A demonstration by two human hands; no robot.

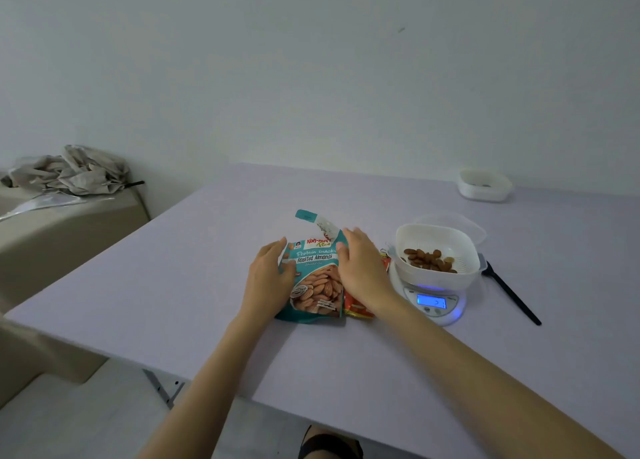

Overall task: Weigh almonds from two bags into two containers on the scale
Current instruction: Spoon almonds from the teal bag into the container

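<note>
Both hands (pixel 268 275) (pixel 360 268) apparently gripping teal almond bag (pixel 317 282).

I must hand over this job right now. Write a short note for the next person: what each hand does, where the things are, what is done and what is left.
Left hand: on the left edge of the teal almond bag, which lies on the table; torn top strip sticks up.
Right hand: resting on the bag's right edge; whether it has a firm grip I cannot tell.
Orange bag: lies between the teal bag and the scale, partly under the right hand.
Done: the white container sits on the lit scale with almonds inside.
Left: the second container waits at the far right edge; it probably needs weighing next. Black spoon lies right of the scale.
</note>
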